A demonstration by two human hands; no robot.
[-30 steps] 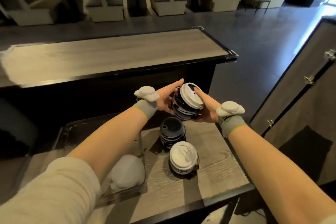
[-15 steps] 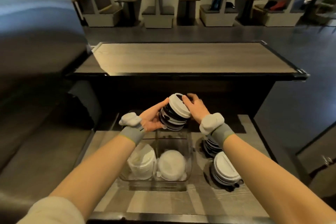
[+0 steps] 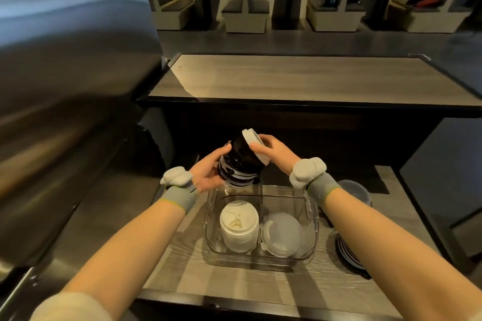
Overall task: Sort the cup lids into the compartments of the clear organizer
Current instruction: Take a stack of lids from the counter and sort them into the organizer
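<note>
I hold a stack of mostly black cup lids (image 3: 241,163) tilted on its side above the far edge of the clear organizer (image 3: 210,232). My left hand (image 3: 208,173) cups the stack's bottom end. My right hand (image 3: 273,151) grips the white lid (image 3: 254,144) at its top end. Inside the organizer, the near left compartment holds a stack of white lids (image 3: 238,227), and the near right one holds translucent lids (image 3: 283,234). The far compartments look empty.
Two more lid stacks stand on the wooden counter (image 3: 182,268) right of the organizer: a grey-topped one (image 3: 356,191) and a dark one (image 3: 348,250), both partly behind my right forearm. A higher bar counter (image 3: 300,81) runs beyond. A steel surface (image 3: 65,138) fills the left.
My view swung left and the organizer came to the centre. Both hands carried the lid stack over the organizer's far side, and the stack tilted further.
</note>
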